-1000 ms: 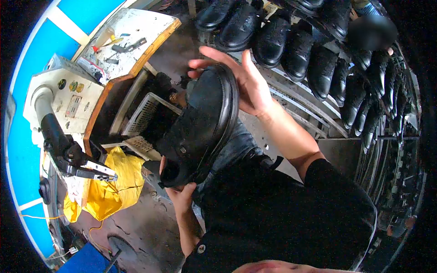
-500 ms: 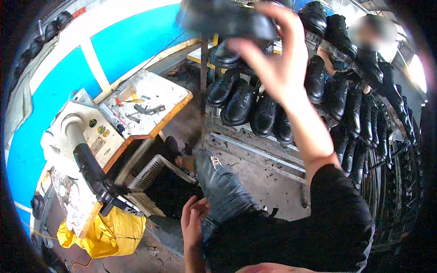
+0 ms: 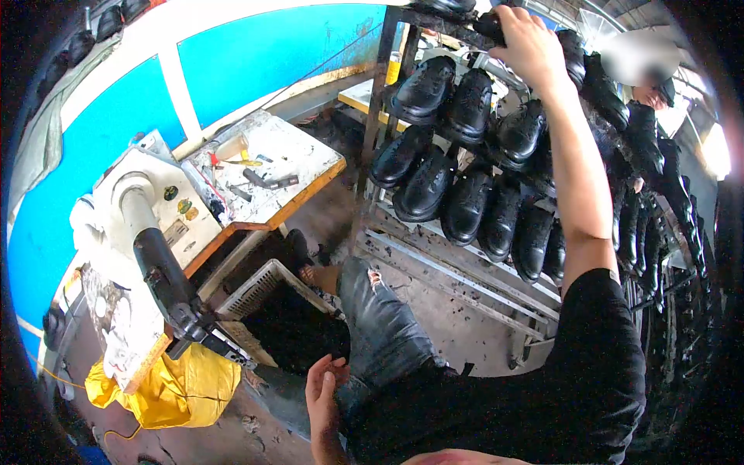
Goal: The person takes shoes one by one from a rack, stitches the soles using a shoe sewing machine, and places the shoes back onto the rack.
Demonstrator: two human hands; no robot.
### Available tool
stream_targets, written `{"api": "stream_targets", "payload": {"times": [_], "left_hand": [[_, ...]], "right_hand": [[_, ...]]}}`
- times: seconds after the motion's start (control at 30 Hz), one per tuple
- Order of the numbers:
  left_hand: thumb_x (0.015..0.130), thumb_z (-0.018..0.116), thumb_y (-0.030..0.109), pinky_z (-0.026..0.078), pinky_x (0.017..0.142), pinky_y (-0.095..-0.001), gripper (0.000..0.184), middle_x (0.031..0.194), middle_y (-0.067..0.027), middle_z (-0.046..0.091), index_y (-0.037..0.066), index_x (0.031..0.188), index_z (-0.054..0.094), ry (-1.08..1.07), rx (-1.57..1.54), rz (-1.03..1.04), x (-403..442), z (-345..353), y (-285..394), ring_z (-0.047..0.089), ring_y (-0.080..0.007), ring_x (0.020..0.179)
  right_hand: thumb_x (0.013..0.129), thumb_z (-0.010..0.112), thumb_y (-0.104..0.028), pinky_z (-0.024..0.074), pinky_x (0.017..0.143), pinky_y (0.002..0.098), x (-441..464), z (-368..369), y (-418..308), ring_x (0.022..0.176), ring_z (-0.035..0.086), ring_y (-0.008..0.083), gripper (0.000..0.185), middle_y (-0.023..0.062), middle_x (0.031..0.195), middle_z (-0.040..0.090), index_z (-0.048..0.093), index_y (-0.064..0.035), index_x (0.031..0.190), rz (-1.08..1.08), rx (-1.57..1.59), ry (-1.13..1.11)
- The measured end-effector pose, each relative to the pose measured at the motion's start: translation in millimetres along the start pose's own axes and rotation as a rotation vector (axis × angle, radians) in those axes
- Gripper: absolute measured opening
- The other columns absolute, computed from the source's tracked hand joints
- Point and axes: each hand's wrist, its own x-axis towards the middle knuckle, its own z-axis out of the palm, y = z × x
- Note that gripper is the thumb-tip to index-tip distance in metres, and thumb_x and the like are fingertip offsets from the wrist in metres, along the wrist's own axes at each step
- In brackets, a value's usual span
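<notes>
At the top of the shoe rack [image 3: 385, 46], my right hand [image 3: 533, 48] reaches up with its fingers and thumb around a black shoe [image 3: 487, 29]. Part of that shoe is hidden behind the hand. Below it, rows of black lace-up shoes [image 3: 428, 91] rest on the shelves, toes pointing toward me. My left hand [image 3: 324, 385] hangs low beside my knee, near the plastic crate [image 3: 256, 288] of dark material. Its fingers are loosely bent and apart, with nothing visible in them.
On the left stands a machine with a black arm [image 3: 159, 267], beside a white worktable [image 3: 298, 159] carrying small tools. A yellow bag [image 3: 190, 391] sits under the machine's table. More shoe racks line the right, where another person [image 3: 651, 94] is partly visible behind them.
My right hand has carried the shoe from close in front of me away to the rack's top shelf. The view has shifted, showing more of the rack. My left hand stays low.
</notes>
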Motion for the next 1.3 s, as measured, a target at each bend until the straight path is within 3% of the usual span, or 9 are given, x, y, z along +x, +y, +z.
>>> {"api": "stream_targets", "payload": {"times": [0.23,0.43,0.53,0.7,0.77,0.93,1.0,1.13,1.3], "left_hand": [[0.101,0.053,0.014,0.046,0.103,-0.0387,0.038,0.127,-0.0158,0.062,0.001,0.137,0.048,-0.081,0.053,-0.034,24.8,22.9,10.9,0.061,-0.0248,0.113],[0.101,0.052,0.012,0.045,0.104,-0.0394,0.038,0.126,-0.0154,0.062,0.001,0.137,0.048,-0.124,0.126,0.023,33.2,33.4,13.2,0.06,-0.0244,0.115],[0.1,0.053,0.011,0.046,0.103,-0.0391,0.038,0.126,-0.0153,0.062,0.001,0.136,0.049,-0.128,0.139,0.01,31.4,30.5,7.6,0.06,-0.0241,0.114],[0.098,0.058,0.012,0.046,0.103,-0.0393,0.039,0.126,-0.0149,0.063,0.001,0.134,0.05,-0.097,0.051,-0.012,32.7,29.9,5.0,0.06,-0.0245,0.115],[0.094,0.063,0.012,0.045,0.103,-0.0403,0.05,0.132,-0.0157,0.059,0.001,0.139,0.046,-0.087,0.07,0.046,33.8,25.7,9.2,0.059,-0.0259,0.119],[0.086,0.072,0.01,0.046,0.102,-0.0416,0.091,0.147,-0.0174,0.047,0.01,0.158,0.016,0.003,-0.1,0.214,35.8,9.7,28.9,0.055,-0.0286,0.125],[0.082,0.072,0.003,0.046,0.101,-0.0406,0.099,0.145,-0.0153,0.046,0.012,0.159,0.011,0.077,-0.132,0.234,30.9,-10.7,30.6,0.054,-0.0276,0.124],[0.075,0.074,-0.009,0.047,0.099,-0.038,0.108,0.135,-0.0092,0.049,0.01,0.159,0.009,0.263,-0.092,0.34,-0.5,-49.3,33.6,0.054,-0.0226,0.118],[0.071,0.078,-0.01,0.041,0.107,-0.0391,0.107,0.146,-0.0112,0.043,0.002,0.157,0.015,0.248,0.077,0.358,2.7,-9.8,98.6,0.048,-0.0222,0.129]], "right_hand": [[0.079,0.071,-0.011,0.0492,0.087,0.044,-23.6,-18.1,6.5,0.104,0.059,0.0375,0.032,0.016,0.101,0.063,0.059,-0.0035,0.107,0.019,0.258,0.519],[0.071,0.078,-0.016,0.0469,0.092,0.0442,-6.4,7.4,8.5,0.108,0.057,0.0341,0.052,0.0166,0.109,0.061,0.056,-0.0037,0.117,-0.035,0.154,0.127],[0.073,0.075,-0.011,0.0467,0.09,0.0443,-20.7,-6.9,2.9,0.106,0.058,0.0327,0.044,0.0139,0.102,0.063,0.057,-0.0045,0.113,-0.006,0.237,0.303],[0.062,0.077,-0.01,0.0448,0.081,0.0369,-123.8,-38.1,-56.4,0.098,0.064,0.0219,0.057,0.006,0.112,0.068,0.064,-0.01,0.118,-0.408,0.473,0.467],[0.075,0.064,-0.022,0.049,0.078,0.0313,-171.9,-28.9,-85.9,0.093,0.06,0.0193,0.037,0.0043,0.121,0.068,0.07,-0.0146,0.111,-0.591,0.753,0.501],[0.084,0.077,-0.026,0.0507,0.088,0.0415,-232.9,1.5,-161.6,0.101,0.064,0.0275,0.05,0.0186,0.121,0.065,0.056,0.0,0.121,-0.24,1.98,-0.123],[0.084,0.079,-0.032,0.048,0.1,0.0433,-279.0,20.9,-189.1,0.117,0.059,0.0286,0.065,0.0173,0.128,0.06,0.05,-0.0004,0.133,0.295,2.399,-0.604],[0.08,0.082,-0.038,0.0451,0.107,0.0417,-353.1,88.3,-227.8,0.127,0.053,0.0247,0.084,0.0084,0.141,0.052,0.041,-0.0053,0.146,0.908,2.567,-1.088],[0.082,0.082,-0.034,0.0439,0.107,0.0403,-377.7,121.6,-239.2,0.127,0.053,0.0243,0.081,0.0066,0.143,0.051,0.041,-0.008,0.146,0.817,2.339,-1.195]]}}
